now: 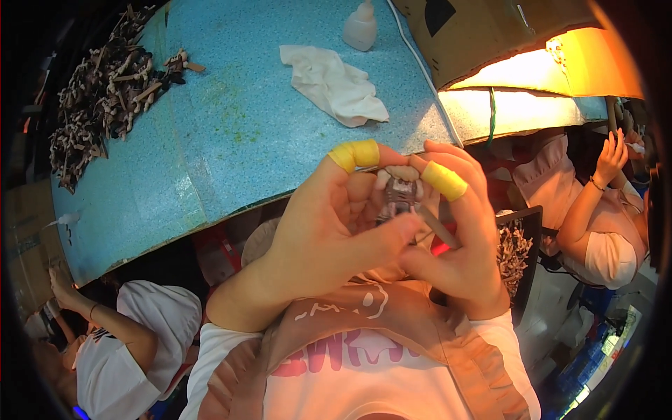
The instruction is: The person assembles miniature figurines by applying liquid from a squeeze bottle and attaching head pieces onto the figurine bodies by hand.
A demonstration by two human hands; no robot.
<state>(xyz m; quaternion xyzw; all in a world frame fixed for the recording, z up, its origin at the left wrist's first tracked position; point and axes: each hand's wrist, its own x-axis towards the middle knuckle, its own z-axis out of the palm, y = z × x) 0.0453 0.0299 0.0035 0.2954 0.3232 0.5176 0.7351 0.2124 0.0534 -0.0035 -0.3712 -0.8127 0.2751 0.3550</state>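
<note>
From where I stand: person's at the near edge of the blue worktop [231, 161], both hands up just off that edge, close tog. Small figure [404, 192], brown w/ pale arms & top, sits betw. them, not on the worktop. L hand [336, 231] is curled round the fig., thumb across its lower part, pinching it. R hand [469, 234] bends round the other side, index tip at the fig.'s top, closed on a flat stick [439, 227]; can't tell if stick joins fig. Yellow tape [445, 180] wraps both index fingers. Crumpled white cloth [334, 84] lies nr the R edge, white bottle [360, 28] beyond it, white cable [427, 73] along that edge by a cardboard box [483, 35]. Dark pile of figs. & sticks [105, 98] by L edge. Co-workers L [133, 343] & R [595, 203]; framed tray [516, 252] of similar pcs on R.
</note>
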